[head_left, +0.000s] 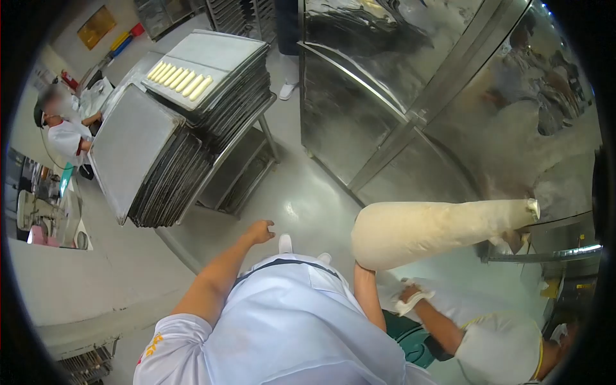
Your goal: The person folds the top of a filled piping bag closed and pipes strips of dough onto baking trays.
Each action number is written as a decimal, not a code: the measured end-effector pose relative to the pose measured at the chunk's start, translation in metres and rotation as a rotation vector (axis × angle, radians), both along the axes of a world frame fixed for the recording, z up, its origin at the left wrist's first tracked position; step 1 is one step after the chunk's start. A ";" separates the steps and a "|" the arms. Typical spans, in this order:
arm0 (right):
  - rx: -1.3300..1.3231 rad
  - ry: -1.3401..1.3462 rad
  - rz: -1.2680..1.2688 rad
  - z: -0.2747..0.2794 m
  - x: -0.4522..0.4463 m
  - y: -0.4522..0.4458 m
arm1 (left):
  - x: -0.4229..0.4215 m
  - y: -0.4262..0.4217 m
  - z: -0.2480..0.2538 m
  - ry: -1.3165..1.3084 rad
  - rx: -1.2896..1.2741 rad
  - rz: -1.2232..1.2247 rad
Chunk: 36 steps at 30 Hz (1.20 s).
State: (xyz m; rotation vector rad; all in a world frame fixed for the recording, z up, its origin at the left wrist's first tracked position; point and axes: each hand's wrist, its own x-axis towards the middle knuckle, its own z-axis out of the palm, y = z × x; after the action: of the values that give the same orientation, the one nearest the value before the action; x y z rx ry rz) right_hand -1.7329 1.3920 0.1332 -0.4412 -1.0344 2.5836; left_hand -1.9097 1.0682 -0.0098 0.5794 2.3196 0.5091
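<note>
Cream-coloured, long, thick bundle of soft-looking material (pixel 423 234) lay crosswise in the head view, to the wearer's front right and raised above the pale grey floor (pixel 289 186); whether it was dough or a filled cloth could not be told. Its broad, rounded end sat over the bare right forearm (pixel 367 295), and it tapered outward to a small, pale, knob-like tip (pixel 533 209). Support from beneath probably suited so bulky a mass, which might have sagged in a pinch. It hid the right hand, so how those fingers stood could not be told. The bare left hand (pixel 260 232) hung out from the body, its fingers slightly apart and clamped on nothing, perhaps for balance.

Towards the right, the tip overlapped shiny stainless-steel panels (pixel 545 160) in view; contact could not be judged. A co-worker's white sleeve (pixel 500 346) showed near the bundle's lower side, limiting room there. Beyond the left hand, and apart from it, jutted the corners of stacked grey metal trays (pixel 138 141), one bearing pale yellow, finger-shaped strips (pixel 179 80), spaced perhaps to prevent sticking. Between the trays and the steel panels ran an open lane of floor, narrowing ahead
</note>
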 end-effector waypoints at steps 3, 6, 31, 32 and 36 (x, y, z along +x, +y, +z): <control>-0.001 0.005 -0.011 -0.001 0.003 0.000 | 0.001 -0.006 -0.002 0.019 -0.079 0.043; 0.004 0.007 -0.016 -0.001 0.004 0.001 | 0.003 -0.005 0.018 0.046 -0.135 -0.002; -0.017 0.005 0.018 -0.012 -0.001 -0.006 | 0.018 -0.013 0.006 0.007 -0.104 -0.019; -0.019 0.004 0.023 -0.012 -0.002 -0.006 | 0.018 -0.012 0.008 -0.003 -0.095 -0.012; -0.016 0.004 0.035 -0.011 -0.005 -0.004 | 0.019 -0.009 0.014 -0.042 -0.107 0.014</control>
State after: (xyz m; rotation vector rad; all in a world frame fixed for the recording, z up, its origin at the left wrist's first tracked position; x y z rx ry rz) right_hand -1.7383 1.3885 0.1221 -0.4248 -1.0294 2.6247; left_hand -1.8904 1.0597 0.0043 0.4972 2.2966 0.3972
